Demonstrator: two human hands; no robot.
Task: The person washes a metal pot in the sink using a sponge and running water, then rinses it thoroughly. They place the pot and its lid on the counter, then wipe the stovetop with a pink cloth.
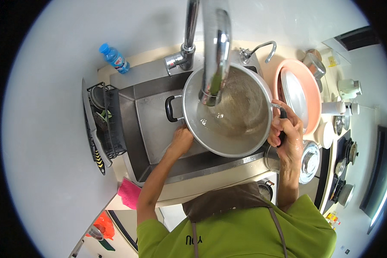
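Observation:
A large metal pot (245, 106) is held up over the stainless steel sink (158, 129), its open mouth facing me. A little liquid and bubbles glint inside it. My right hand (287, 132) grips the black side handle (282, 124) on the right. Against the pot's lower left wall is my left hand (182, 138), its fingers hidden beneath the pot. Near it, the other black handle (170, 109) sticks out freely. The chrome faucet spout (216, 58) hangs over the pot's mouth and covers part of it.
Left of the sink stands a black wire rack (108, 122) with knives. A blue bottle (114, 58) is behind it. On the right are a pink basin (312, 93) holding a metal lid and a lidded pot (309, 161). A pink cloth (128, 193) lies at front left.

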